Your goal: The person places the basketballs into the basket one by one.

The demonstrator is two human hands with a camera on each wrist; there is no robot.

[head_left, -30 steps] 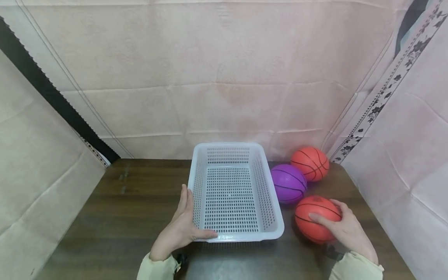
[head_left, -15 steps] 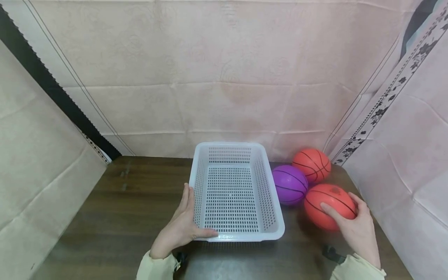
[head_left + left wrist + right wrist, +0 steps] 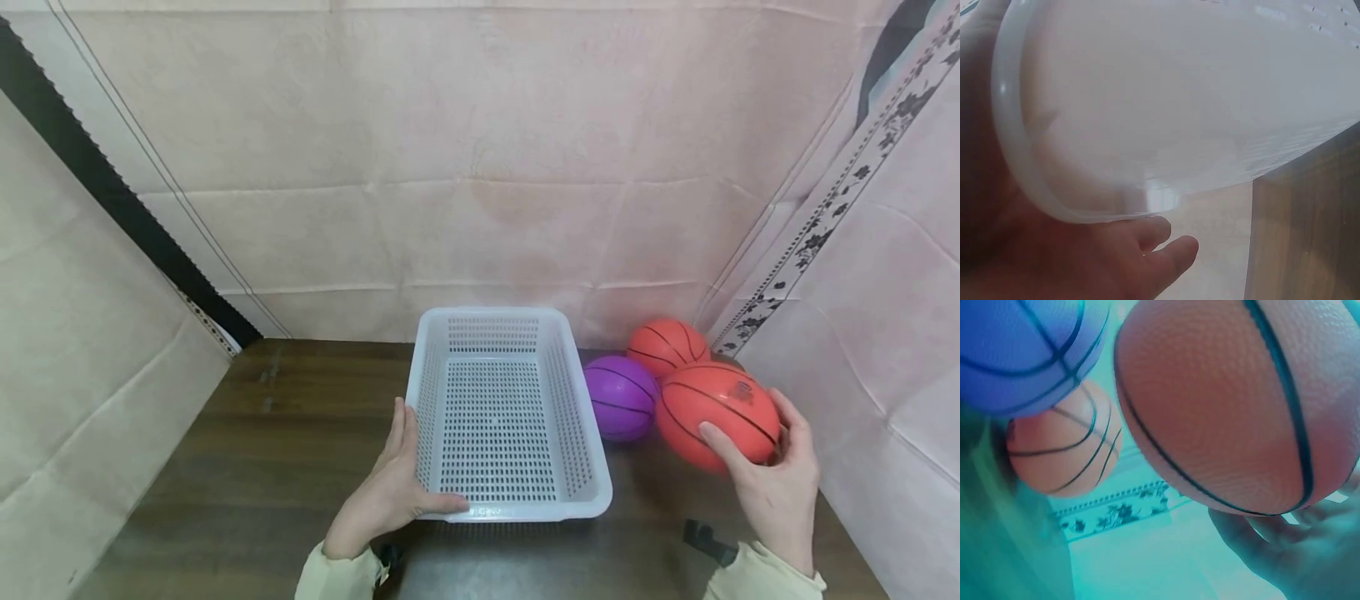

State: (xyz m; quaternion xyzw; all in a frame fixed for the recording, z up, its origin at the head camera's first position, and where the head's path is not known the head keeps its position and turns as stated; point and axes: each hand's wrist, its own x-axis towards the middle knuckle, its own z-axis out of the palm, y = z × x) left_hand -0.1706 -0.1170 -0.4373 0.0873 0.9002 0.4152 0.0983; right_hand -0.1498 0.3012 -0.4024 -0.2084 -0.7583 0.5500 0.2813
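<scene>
A white perforated plastic basket [image 3: 525, 508] stands on the table with nothing in it. My left hand [image 3: 386, 500] holds its near left corner, thumb over the near rim and fingers along the left side. In the left wrist view, two fingertips [image 3: 1179, 253] show beyond the basket's pale rim [image 3: 1007, 94]. To the right, my right hand [image 3: 787, 475] grips a red toy basketball [image 3: 716, 417], thumb on the near side and fingers round the right side. That ball [image 3: 1222, 406] fills much of the right wrist view and is raised off the table.
A purple basketball [image 3: 621, 398] sits against the basket's right side. Behind it, a second red basketball [image 3: 667, 343] is partly covered by the held one. Pale cloth walls [image 3: 480, 233] enclose the wooden table [image 3: 247, 492] at the back and both sides.
My right hand has lifted the nearer red basketball off the table and moved it back and slightly right, so it now overlaps the far red ball. My left hand and the basket stay put.
</scene>
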